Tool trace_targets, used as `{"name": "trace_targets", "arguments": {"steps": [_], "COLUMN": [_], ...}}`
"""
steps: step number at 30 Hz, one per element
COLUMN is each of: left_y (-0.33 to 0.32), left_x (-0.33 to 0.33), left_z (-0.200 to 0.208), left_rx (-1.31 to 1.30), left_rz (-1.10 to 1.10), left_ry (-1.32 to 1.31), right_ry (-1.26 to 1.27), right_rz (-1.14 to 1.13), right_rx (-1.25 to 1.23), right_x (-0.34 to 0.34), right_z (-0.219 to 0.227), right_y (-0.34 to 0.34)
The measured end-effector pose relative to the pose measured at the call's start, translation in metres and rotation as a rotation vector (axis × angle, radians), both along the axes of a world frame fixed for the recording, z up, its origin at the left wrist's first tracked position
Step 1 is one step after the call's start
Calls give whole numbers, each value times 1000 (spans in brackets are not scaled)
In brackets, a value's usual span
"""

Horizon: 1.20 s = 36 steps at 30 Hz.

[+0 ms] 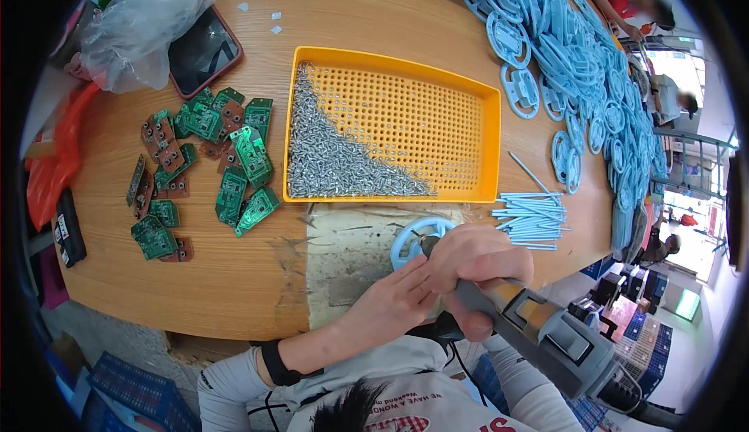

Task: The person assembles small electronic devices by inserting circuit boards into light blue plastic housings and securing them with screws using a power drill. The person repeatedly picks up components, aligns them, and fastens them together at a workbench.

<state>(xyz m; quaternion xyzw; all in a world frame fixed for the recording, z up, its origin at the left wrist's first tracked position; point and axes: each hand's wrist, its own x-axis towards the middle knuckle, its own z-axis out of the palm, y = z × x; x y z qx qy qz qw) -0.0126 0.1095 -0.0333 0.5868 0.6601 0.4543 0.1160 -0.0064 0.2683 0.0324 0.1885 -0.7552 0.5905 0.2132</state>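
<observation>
My right hand (480, 264) is wrapped round a grey electric screwdriver (566, 346), which slants down leftward to its metal nose. That nose meets a light-blue round plastic part (402, 246) on a stained, pale work mat (343, 237). With fingers together, my left hand (394, 299) reaches to the lower edge of the same part and grips it there; its thumb is hidden. My right hand covers the right side of the part, and the screwdriver's very tip is out of sight.
Beyond the mat, a yellow perforated tray (499, 143) holds a heap of small silver screws (335, 159). Green and brown circuit boards (250, 155) lie left, near a phone (204, 51) and plastic bag (148, 26). Blue rods (530, 217) and piled blue parts (577, 58) are right. Other people work beyond.
</observation>
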Motion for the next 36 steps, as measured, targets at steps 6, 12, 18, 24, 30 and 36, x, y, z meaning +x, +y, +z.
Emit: {"name": "trace_targets", "arguments": {"steps": [6,12,18,24,30,36], "left_y": [2,0,7,5,6,5], "left_x": [1,1,-4,-4,-5,-5], "left_z": [1,1,14,13,15,14], "left_rx": [-19,-132,-147,-194,-190,-187], "left_rz": [-88,-100,-81,-82,-80,-78], "left_ry": [-83,56,198,204,199,191], "right_ry": [93,19,103,52,31,2], "right_rz": [-81,1,-142,-310,-465,-489], "right_rx": [-124,-181,-180,-326,-161,-142], "right_x": [0,-8,-1,-12,-22,-22], "right_z": [-1,5,38,8,-1,-3], "right_y": [-9,9,27,34,33,30]}}
